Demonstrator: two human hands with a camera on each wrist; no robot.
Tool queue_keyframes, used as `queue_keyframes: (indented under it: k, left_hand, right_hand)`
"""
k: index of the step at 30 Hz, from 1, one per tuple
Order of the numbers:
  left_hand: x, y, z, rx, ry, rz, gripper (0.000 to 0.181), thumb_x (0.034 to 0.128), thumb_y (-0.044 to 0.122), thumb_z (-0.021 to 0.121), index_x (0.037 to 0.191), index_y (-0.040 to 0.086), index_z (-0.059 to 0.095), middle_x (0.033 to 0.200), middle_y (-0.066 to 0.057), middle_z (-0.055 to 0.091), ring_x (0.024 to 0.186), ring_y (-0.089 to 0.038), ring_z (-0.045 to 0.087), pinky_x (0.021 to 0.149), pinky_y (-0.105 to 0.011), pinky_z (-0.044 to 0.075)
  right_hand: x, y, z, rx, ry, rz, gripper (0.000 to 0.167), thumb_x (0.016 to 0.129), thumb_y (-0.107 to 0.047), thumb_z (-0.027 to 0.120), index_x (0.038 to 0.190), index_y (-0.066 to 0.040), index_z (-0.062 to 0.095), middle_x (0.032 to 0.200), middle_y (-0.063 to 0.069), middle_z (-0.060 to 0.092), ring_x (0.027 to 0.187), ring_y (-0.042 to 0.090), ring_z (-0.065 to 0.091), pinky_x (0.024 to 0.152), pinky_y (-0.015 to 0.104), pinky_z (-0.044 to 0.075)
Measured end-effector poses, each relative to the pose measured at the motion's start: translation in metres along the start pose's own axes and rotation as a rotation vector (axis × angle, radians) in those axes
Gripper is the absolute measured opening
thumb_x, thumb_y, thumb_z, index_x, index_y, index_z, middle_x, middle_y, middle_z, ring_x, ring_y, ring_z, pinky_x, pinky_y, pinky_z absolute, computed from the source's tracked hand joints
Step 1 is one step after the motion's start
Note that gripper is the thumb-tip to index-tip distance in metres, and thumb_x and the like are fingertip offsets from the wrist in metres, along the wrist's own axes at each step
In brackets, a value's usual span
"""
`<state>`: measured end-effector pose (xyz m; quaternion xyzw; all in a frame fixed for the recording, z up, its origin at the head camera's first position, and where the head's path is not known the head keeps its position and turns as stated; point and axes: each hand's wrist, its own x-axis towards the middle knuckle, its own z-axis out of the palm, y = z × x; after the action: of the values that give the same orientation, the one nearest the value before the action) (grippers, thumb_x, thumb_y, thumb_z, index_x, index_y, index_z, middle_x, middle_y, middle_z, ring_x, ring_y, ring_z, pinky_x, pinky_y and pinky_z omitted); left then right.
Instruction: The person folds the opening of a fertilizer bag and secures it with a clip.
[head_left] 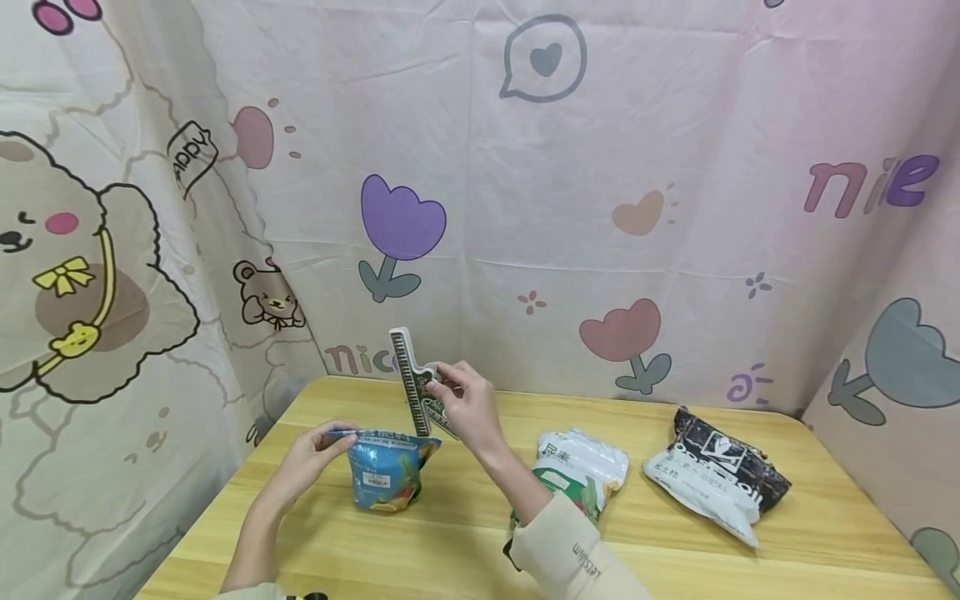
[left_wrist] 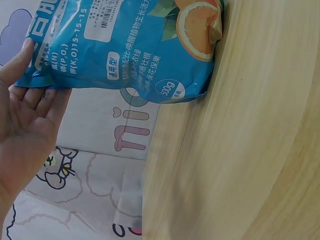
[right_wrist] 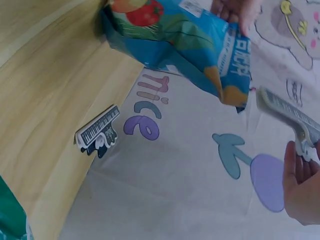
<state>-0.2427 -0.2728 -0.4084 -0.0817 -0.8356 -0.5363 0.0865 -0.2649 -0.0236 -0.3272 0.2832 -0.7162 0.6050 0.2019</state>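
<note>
A blue bag (head_left: 386, 475) with orange and vegetable pictures stands upright on the table. My left hand (head_left: 303, 462) pinches its upper left corner, thumb in front and fingers behind in the left wrist view. Above the bag's top edge, my right hand (head_left: 471, 410) grips a clip (head_left: 408, 379) with a piano-key pattern by its handle side. In the right wrist view that clip (right_wrist: 287, 114) is beside the bag (right_wrist: 175, 47), with a gap between them. A second piano-key clip (right_wrist: 100, 131) stands on the table behind, partly hidden in the head view.
On the wooden table (head_left: 450, 558), a white and green bag (head_left: 581, 467) lies to the right, partly covered by my right forearm. Farther right lies a black and white bag (head_left: 712, 475). A patterned cloth (head_left: 480, 208) hangs behind the table and along its sides.
</note>
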Motion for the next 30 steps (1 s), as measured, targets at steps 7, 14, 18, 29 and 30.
queue_keyframes:
  k: [7, 14, 18, 29, 30]
  left_hand:
    - [0.000, 0.002, 0.001, -0.010, -0.003, 0.001, 0.029, 0.0928, 0.019, 0.056, 0.113, -0.002, 0.058, 0.104, -0.012, 0.062, 0.094, -0.013, 0.056, 0.082, -0.025, 0.044]
    - [-0.001, 0.003, 0.000, -0.007, -0.005, 0.007, 0.029, 0.0927, 0.019, 0.057, 0.112, -0.002, 0.058, 0.104, -0.012, 0.062, 0.094, -0.012, 0.056, 0.082, -0.026, 0.044]
    - [-0.001, 0.002, 0.000, 0.002, -0.005, 0.001, 0.030, 0.0927, 0.019, 0.057, 0.113, -0.002, 0.058, 0.104, -0.012, 0.062, 0.094, -0.012, 0.056, 0.082, -0.026, 0.044]
    - [0.000, -0.001, 0.000, -0.025, -0.021, 0.014, 0.032, 0.0927, 0.018, 0.056, 0.114, -0.005, 0.056, 0.108, -0.016, 0.061, 0.095, -0.008, 0.056, 0.086, -0.031, 0.045]
    - [0.000, -0.001, 0.000, -0.032, -0.021, 0.015, 0.031, 0.0926, 0.016, 0.056, 0.114, -0.007, 0.055, 0.109, -0.017, 0.060, 0.095, -0.007, 0.056, 0.086, -0.031, 0.045]
  right_hand:
    - [-0.006, 0.012, 0.010, -0.112, -0.033, -0.123, 0.026, 0.083, -0.005, 0.067, 0.107, 0.005, 0.064, 0.086, 0.006, 0.060, 0.071, 0.010, 0.057, 0.060, 0.020, 0.050]
    - [-0.007, 0.010, 0.013, -0.242, -0.120, -0.229, 0.026, 0.083, -0.009, 0.068, 0.107, 0.001, 0.066, 0.085, 0.003, 0.057, 0.067, 0.008, 0.052, 0.058, 0.014, 0.046]
    - [-0.007, 0.006, 0.016, -0.401, -0.209, -0.347, 0.022, 0.084, -0.011, 0.068, 0.105, -0.004, 0.067, 0.083, 0.001, 0.055, 0.066, 0.008, 0.048, 0.055, 0.010, 0.040]
    - [-0.009, -0.011, 0.036, -0.927, -0.458, -0.431, 0.019, 0.085, -0.019, 0.068, 0.103, -0.015, 0.068, 0.085, -0.006, 0.054, 0.076, 0.006, 0.050, 0.062, 0.008, 0.042]
    - [-0.009, -0.013, 0.038, -0.960, -0.472, -0.434, 0.020, 0.084, -0.020, 0.068, 0.104, -0.015, 0.068, 0.086, -0.006, 0.055, 0.077, 0.006, 0.050, 0.062, 0.008, 0.042]
